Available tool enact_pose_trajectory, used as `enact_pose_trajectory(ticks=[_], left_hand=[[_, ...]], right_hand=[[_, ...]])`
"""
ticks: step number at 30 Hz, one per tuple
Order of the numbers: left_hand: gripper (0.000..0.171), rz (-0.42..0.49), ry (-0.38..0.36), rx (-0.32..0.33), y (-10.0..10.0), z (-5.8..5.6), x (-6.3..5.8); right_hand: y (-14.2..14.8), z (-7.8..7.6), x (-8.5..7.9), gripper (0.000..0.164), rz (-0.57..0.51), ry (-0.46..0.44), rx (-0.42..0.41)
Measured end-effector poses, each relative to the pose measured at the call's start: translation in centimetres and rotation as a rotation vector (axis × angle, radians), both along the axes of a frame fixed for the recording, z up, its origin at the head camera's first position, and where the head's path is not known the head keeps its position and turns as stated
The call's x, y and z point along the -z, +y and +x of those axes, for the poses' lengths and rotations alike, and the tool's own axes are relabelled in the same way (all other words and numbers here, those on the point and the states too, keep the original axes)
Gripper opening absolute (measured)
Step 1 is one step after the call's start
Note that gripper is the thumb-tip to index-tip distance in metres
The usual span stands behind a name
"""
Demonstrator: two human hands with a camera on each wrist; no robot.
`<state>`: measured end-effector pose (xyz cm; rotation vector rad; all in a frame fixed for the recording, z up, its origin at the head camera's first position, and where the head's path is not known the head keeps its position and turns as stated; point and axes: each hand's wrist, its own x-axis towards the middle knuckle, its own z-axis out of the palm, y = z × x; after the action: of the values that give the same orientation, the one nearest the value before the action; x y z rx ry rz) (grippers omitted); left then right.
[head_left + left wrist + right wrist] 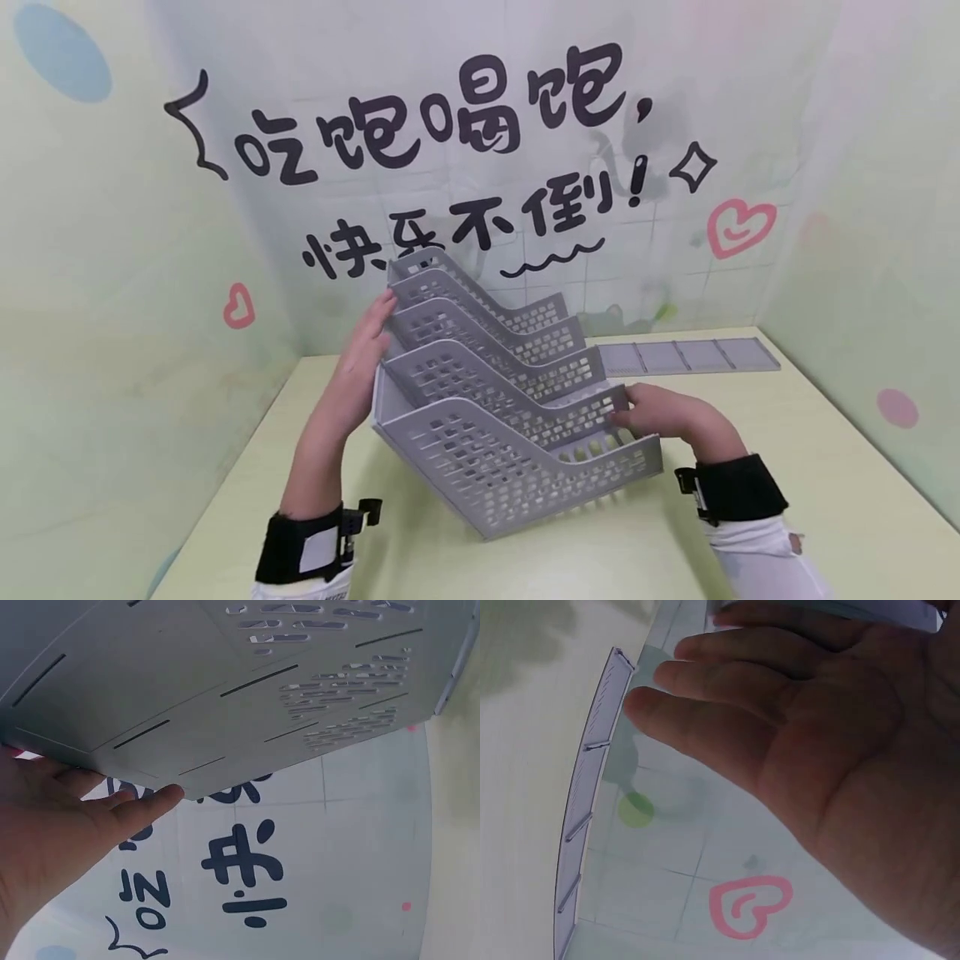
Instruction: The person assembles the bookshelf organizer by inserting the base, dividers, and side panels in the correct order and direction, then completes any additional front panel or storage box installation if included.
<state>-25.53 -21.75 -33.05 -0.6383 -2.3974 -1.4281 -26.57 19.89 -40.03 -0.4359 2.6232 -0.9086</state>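
Observation:
A grey plastic desktop file organizer point(517, 458) with several perforated upright dividers is held tilted in the head view. My left hand point(358, 375) lies along its tall left side, with straight fingers point(150, 810) against the slotted outer panel point(210, 697). At the low right end, my right hand point(663, 412) grips the organizer, its thumb reaching in beside a divider. The right wrist view shows the palm of that right hand point(817, 735) and extended fingers, with only a strip of the organizer at the top. Whether the organizer's lower corner touches the table cannot be told.
A flat grey panel point(690, 356) with crosswise ridges lies on the pale table point(810, 467) at the back right. Behind it hangs a printed wall sheet point(465, 192) with black lettering. Side walls point(885, 250) border the table left and right.

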Motion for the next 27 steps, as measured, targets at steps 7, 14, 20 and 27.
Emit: enact_pose_trajectory(ticks=[7,14,20,27], left_hand=[[0.059,-0.187,0.057,-0.025,2.4,-1.2,-1.1],[0.06,-0.26,0.016,0.003,4.5,-2.2,-2.4],[0.066,-0.277,-0.118,-0.029,5.9,-4.4,-5.5],[0.097,-0.534,-0.259,-0.155,9.7,-6.7,-8.2]], right_hand=[[0.7,1.1,-1.2,0.073,-0.029,-0.029,-0.081],[0.6,1.8,-2.3,0.073,-0.049,-0.024,-0.111],[0.6,2.0,-2.3,0.072,-0.035,-0.011,-0.115],[0.2,1.8,-1.9,0.073,-0.004,0.003,-0.124]])
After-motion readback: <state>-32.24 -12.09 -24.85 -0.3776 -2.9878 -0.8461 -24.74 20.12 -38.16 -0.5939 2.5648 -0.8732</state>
